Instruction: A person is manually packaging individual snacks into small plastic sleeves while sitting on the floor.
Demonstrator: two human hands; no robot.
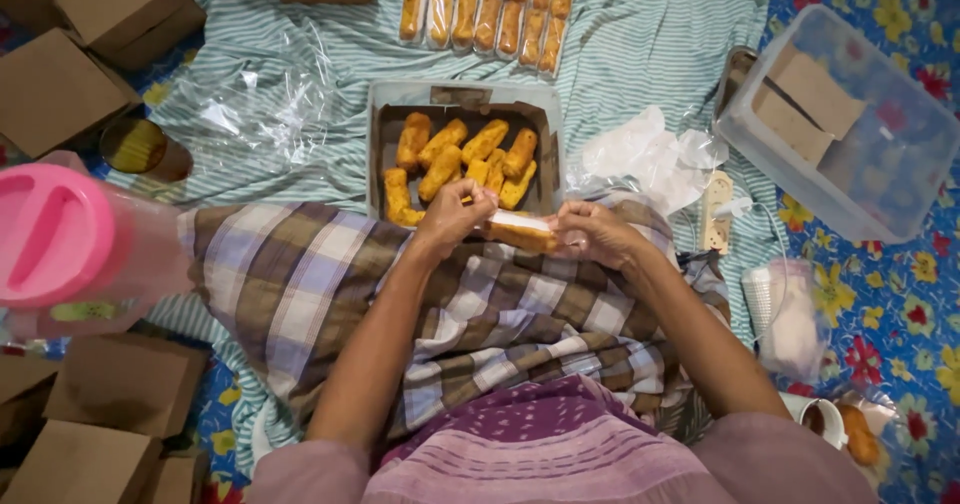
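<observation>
My left hand [455,216] and my right hand [597,234] grip the two ends of a golden fried roll [522,233] lying on a white strip of wrapper, just above my checked-cloth lap. Right beyond my hands stands a grey tray [462,97] with several unwrapped golden rolls [462,159]. Farther out, rows of wrapped rolls [490,9] lie on the striped cloth.
Brown cardboard boxes [60,89] are stacked at the left, more at the lower left [110,414]. A pink-lidded jug [55,239] stands near my left knee. Clear plastic bags [645,154], a power strip [715,212], a clear tub [850,124] and a cup stack [785,314] sit to the right.
</observation>
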